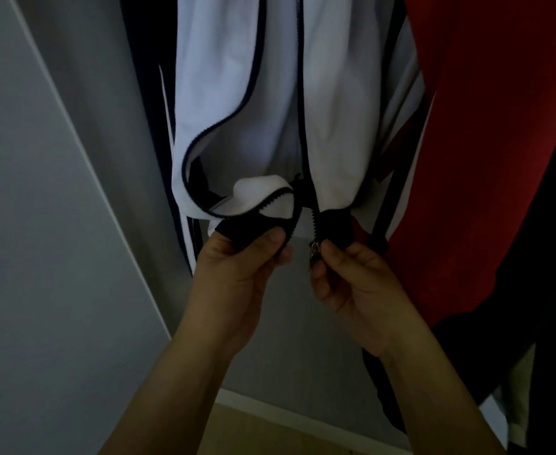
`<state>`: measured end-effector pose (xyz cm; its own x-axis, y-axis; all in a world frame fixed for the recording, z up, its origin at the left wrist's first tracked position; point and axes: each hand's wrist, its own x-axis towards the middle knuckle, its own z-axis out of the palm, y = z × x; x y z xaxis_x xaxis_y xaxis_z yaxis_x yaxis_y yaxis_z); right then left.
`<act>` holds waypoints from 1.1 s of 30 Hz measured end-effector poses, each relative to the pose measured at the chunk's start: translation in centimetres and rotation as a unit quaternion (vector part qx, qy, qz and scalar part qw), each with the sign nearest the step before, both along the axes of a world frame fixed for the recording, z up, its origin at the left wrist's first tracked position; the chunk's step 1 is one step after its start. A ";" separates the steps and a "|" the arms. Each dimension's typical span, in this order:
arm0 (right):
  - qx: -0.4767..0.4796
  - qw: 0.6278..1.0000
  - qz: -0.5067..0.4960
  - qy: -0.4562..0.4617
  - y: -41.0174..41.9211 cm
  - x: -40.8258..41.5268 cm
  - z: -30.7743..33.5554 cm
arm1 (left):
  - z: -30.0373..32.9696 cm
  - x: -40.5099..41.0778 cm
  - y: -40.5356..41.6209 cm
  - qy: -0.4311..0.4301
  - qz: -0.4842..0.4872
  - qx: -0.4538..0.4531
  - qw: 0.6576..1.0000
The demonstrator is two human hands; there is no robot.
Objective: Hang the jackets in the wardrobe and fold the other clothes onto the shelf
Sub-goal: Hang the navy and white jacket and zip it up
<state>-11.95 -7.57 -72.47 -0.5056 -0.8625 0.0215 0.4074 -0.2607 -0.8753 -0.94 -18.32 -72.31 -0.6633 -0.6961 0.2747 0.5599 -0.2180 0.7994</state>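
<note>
- Two bare forearms are reaching up and away from the near edge, side by side, towards clothes hanging in front.
- The left hand (237, 274) is grasping the dark hem (253, 229) on the left half of a white jacket (332, 103), thumb on the near face and fingers curled behind the cloth.
- The right hand (352, 284) is pinching the dark hem on the right half of the same jacket, just beside the metal zip slider (312, 249), which is dangling at the bottom of the zip (302, 110).
- The two hands are sitting close together with a small gap between them, and the jacket's lower front is lying unzipped there, the left flap curling forward and showing its toothed edge.
- The white jacket is hanging straight down in the middle of the view, with dark piping along its seams and the zip running down its centre.
- A dark garment (153, 93) with white stripes is hanging just left of the jacket, partly behind it.
- A red garment (486, 126) is hanging on the right, touching the jacket's right side, with dark cloth below it.
- A grey panel (40, 192) is filling the left side.
- A white skirting strip (302, 418) and pale wooden floor (270, 435) are showing low down between the arms.
</note>
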 end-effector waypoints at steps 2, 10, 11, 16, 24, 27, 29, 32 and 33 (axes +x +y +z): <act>0.000 1.000 0.001 0.003 0.0 0.0 -0.1 | 0.1 0.1 -0.1 0.000 -0.019 0.017 1.000; -0.003 0.999 0.008 0.047 -0.4 0.2 -0.1 | 0.5 0.9 -0.5 -0.115 0.022 -0.019 0.993; -0.006 0.999 0.008 0.049 -0.4 0.3 -0.2 | 0.7 1.0 -0.5 -0.116 0.009 -0.004 0.993; -0.016 0.998 0.008 0.058 -0.6 0.7 0.0 | 0.9 1.0 -0.2 -0.099 -0.003 0.017 0.995; -0.012 0.998 -0.004 0.055 -0.8 1.1 0.2 | 0.6 0.5 0.8 -0.068 0.098 -0.077 0.990; -0.015 0.998 -0.010 0.057 -0.9 1.1 0.3 | 0.6 0.2 1.5 -0.060 0.138 -0.071 0.986; -0.023 0.998 -0.013 0.056 -0.9 1.1 0.3 | 0.7 -0.1 1.9 -0.045 0.167 -0.058 0.983; -0.032 0.998 -0.015 0.059 -1.1 1.2 0.1 | 0.9 -0.4 2.3 -0.025 0.186 -0.053 0.981; -0.033 0.998 -0.014 0.059 -1.1 1.2 0.1 | 0.9 -0.4 2.4 -0.021 0.191 -0.052 0.980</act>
<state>-10.74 -8.68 -72.36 -0.5202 -0.8427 0.1389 0.2942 -0.3295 -0.8972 -1.38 -15.97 -71.41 -0.3722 -0.8659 0.3342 0.5503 0.0840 0.8307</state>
